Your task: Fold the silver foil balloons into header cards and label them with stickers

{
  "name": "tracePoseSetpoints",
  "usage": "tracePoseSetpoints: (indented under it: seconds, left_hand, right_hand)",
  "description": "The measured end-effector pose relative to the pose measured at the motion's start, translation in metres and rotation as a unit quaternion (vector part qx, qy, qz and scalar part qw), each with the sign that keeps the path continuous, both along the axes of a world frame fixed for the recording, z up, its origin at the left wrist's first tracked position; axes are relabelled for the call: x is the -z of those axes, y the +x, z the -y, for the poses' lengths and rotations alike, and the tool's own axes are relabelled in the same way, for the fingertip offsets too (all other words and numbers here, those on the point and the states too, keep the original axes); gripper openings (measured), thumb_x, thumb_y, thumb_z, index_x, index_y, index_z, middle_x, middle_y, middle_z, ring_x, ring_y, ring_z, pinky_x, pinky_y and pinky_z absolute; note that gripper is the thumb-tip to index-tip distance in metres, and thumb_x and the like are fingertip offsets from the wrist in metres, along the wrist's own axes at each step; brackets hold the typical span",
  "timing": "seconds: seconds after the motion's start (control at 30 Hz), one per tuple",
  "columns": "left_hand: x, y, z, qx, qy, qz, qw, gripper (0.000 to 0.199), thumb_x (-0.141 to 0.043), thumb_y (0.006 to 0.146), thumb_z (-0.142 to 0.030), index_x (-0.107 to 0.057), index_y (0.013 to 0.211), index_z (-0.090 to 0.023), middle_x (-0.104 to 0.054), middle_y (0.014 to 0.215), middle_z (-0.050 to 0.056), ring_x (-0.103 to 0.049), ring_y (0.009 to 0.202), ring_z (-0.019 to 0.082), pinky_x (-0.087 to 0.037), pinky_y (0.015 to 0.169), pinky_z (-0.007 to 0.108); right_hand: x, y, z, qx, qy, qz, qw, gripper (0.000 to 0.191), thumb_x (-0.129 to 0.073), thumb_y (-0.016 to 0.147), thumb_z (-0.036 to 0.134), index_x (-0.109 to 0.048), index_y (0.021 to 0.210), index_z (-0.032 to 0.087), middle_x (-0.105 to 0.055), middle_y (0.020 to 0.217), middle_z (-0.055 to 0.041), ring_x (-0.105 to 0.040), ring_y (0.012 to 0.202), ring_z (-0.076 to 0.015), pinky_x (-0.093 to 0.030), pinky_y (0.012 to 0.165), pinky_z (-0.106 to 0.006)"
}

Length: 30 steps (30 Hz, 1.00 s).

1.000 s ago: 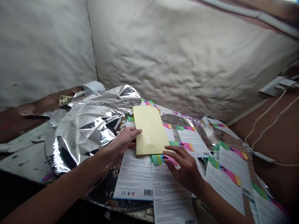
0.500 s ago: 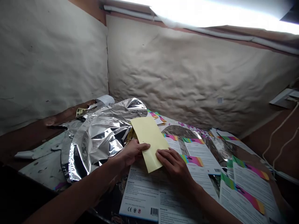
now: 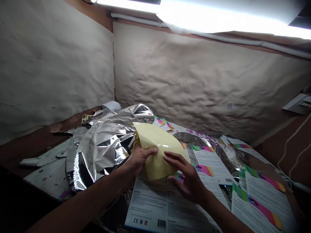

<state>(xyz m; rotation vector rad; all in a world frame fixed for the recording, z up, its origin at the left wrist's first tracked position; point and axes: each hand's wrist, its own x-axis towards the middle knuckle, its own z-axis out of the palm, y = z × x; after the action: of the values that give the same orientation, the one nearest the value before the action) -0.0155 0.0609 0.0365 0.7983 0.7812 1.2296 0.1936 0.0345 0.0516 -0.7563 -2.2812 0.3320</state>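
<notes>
A pale yellow paper sheet (image 3: pixel 157 145) bows upward over the printed cards. My left hand (image 3: pixel 137 160) grips its left edge, the thumb pressed on top and the other fingers hidden beneath. At the sheet's lower right, my right hand (image 3: pixel 186 176) has its fingers stretched over the surface, with the thumb apart and below. Under both hands lie white printed cards (image 3: pixel 148 200) with small text and a barcode. Crumpled silver foil (image 3: pixel 102 145) lies just left of the sheet.
More cards with rainbow-coloured tops (image 3: pixel 257 200) spread over the table on the right. Clear plastic (image 3: pixel 233 158) lies among them. Paper covers the wall (image 3: pixel 194 81) behind, beneath a bright tube light (image 3: pixel 218 19). White cables (image 3: pixel 291 142) hang at the far right.
The yellow sheet has gone from nearly flat to bowed, its right side wider in view. My right hand's thumb has moved away from its fingers. My left hand keeps its grip.
</notes>
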Motion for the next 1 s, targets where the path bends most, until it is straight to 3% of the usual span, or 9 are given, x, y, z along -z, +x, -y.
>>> tracePoseSetpoints:
  seconds: [0.1,0.3,0.5,0.73,0.87,1.0]
  left_hand:
    - [0.0,0.002,0.001,-0.034,0.052,-0.021,0.998,0.042,-0.085,0.067,-0.03,-0.073,0.102,-0.01,-0.074,0.106,0.015,-0.071,0.094,0.027,-0.057,0.083,0.035]
    - [0.002,0.003,0.0,-0.058,0.04,-0.067,0.995,0.051,-0.087,0.063,-0.037,-0.071,0.102,-0.01,-0.075,0.097,0.015,-0.072,0.083,0.027,-0.059,0.072,0.034]
    - [-0.001,0.001,0.0,-0.067,0.045,-0.126,0.989,0.046,-0.085,0.065,-0.038,-0.072,0.098,-0.009,-0.075,0.096,0.014,-0.072,0.083,0.027,-0.058,0.07,0.031]
    - [-0.007,0.001,0.003,-0.083,0.059,-0.157,0.982,0.043,-0.085,0.064,-0.039,-0.072,0.095,-0.011,-0.076,0.092,0.012,-0.072,0.084,0.029,-0.057,0.069,0.031]
    - [-0.011,0.001,0.008,-0.084,0.116,-0.236,0.961,0.033,-0.079,0.071,-0.037,-0.074,0.094,-0.014,-0.076,0.093,0.01,-0.072,0.088,0.029,-0.057,0.074,0.032]
    - [-0.012,0.002,0.011,-0.099,0.148,-0.296,0.938,0.029,-0.077,0.074,-0.037,-0.075,0.092,-0.015,-0.077,0.093,0.009,-0.072,0.086,0.029,-0.058,0.073,0.032]
  right_hand:
    - [-0.008,-0.012,-0.007,0.081,-0.027,-0.079,0.993,0.029,-0.06,0.093,0.024,-0.067,0.122,0.023,-0.066,0.124,-0.0101,-0.062,0.115,-0.0232,-0.054,0.097,-0.039]
    - [-0.013,-0.034,-0.019,0.074,-0.07,-0.131,0.986,0.021,-0.064,0.089,0.017,-0.076,0.103,0.026,-0.075,0.101,-0.0039,-0.07,0.096,-0.0207,-0.057,0.085,-0.035]
    - [-0.011,-0.036,-0.021,0.084,-0.122,-0.163,0.975,0.018,-0.065,0.088,0.02,-0.076,0.102,0.025,-0.076,0.099,-0.0033,-0.071,0.095,-0.0211,-0.059,0.083,-0.034]
    - [-0.01,-0.04,-0.022,0.085,-0.134,-0.159,0.974,0.016,-0.067,0.088,0.025,-0.075,0.1,0.021,-0.075,0.098,-0.006,-0.072,0.088,-0.022,-0.062,0.079,-0.035]
    - [-0.015,-0.037,-0.022,0.094,-0.154,-0.159,0.971,0.015,-0.069,0.087,0.028,-0.076,0.098,0.021,-0.076,0.096,-0.0056,-0.073,0.085,-0.0224,-0.062,0.075,-0.033]
    - [-0.02,-0.035,-0.02,0.123,-0.127,-0.125,0.976,0.014,-0.065,0.087,0.02,-0.077,0.092,0.024,-0.077,0.091,-0.0025,-0.073,0.081,-0.0208,-0.06,0.069,-0.029]
